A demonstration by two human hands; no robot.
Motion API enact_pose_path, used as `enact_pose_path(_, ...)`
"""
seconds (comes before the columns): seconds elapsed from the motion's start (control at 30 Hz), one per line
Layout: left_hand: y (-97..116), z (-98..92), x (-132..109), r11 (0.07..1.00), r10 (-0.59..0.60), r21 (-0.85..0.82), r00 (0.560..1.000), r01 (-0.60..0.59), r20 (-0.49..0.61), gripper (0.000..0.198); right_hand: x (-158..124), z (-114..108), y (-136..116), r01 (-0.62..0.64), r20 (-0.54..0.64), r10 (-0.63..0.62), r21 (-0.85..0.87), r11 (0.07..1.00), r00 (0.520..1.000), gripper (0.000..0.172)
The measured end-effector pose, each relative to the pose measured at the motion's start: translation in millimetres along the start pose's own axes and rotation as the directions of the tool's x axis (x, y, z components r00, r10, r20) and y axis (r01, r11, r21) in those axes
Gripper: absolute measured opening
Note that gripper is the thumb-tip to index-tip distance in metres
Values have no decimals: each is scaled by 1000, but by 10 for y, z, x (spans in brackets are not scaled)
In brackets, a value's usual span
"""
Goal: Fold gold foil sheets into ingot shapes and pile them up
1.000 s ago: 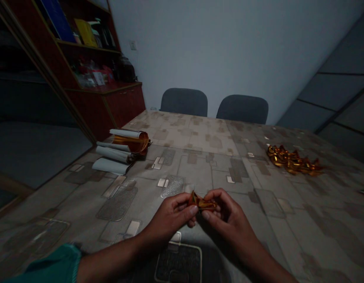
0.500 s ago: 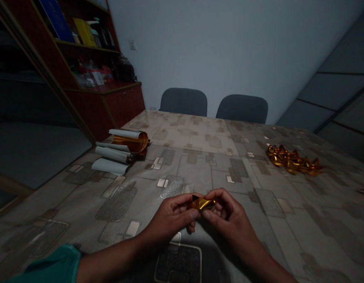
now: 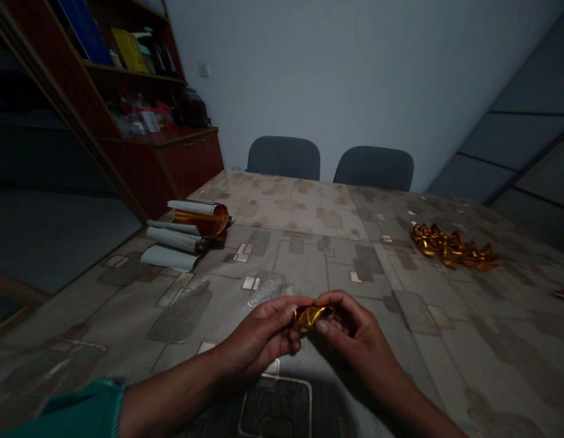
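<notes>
My left hand (image 3: 261,333) and my right hand (image 3: 352,328) meet above the near edge of the table. Between their thumbs and fingertips they pinch a small crumpled piece of gold foil (image 3: 311,316), partly hidden by my fingers. Far to the right lies a heap of twisted gold foil pieces (image 3: 452,248). Far to the left, a curled sheet of gold foil (image 3: 202,221) rests among white paper rolls (image 3: 173,239). Neither hand touches these.
The table has a patterned beige and grey cover (image 3: 309,267). Two dark chairs (image 3: 284,158) stand beyond its far edge, against the wall. A red wooden cabinet with shelves (image 3: 190,163) stands at the back left. A teal sleeve (image 3: 76,410) covers my left arm.
The gold foil piece has turned between my fingers and looks more tightly folded. My hands have shifted only slightly.
</notes>
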State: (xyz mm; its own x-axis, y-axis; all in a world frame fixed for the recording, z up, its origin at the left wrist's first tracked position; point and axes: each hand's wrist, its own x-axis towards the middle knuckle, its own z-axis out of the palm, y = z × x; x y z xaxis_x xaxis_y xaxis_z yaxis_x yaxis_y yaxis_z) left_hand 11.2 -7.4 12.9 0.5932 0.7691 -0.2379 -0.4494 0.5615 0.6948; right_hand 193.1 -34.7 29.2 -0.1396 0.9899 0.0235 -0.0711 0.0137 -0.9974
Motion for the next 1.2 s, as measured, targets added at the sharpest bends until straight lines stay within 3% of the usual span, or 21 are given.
enact_pose_path(0.17, 50, 18, -12, 974, -156, -153, 985, 166, 72, 51, -2, 1, 0, 19, 12, -19, -9, 1000, 1000, 20)
enact_pose_path(0.27, 49, 19, -13, 970, -172, -152, 977, 191, 128, 43, -4, 4, 23, -2, 13, 2, 51, 999, 1000, 27)
enact_pose_path(0.43, 27, 4, -4, 984, -105, -136, 993, 112, 60, 40, -19, 15, 83, -50, 10, 49, 150, 987, 999, 32)
enact_pose_path(0.6, -11, 21, -11, 997, 21, -79, 999, -23, -35, 39, -78, 84, 141, -58, 109, 45, 121, 991, 993, 50)
enact_pose_path(0.73, -79, 26, -9, 999, 52, 4, 998, -52, -39, 41, -84, 118, 127, 20, 37, -19, -15, 1000, 999, 35)
enact_pose_path(0.93, -39, -16, 6, 982, 102, 157, 995, -101, 2, 40, -49, 67, -26, -13, 21, 12, 64, 998, 1000, 26)
enact_pose_path(1.2, 41, -12, -20, 925, 247, 312, 967, -218, -57, 40, -48, 18, -85, 42, 37, -36, -169, 985, 999, 18)
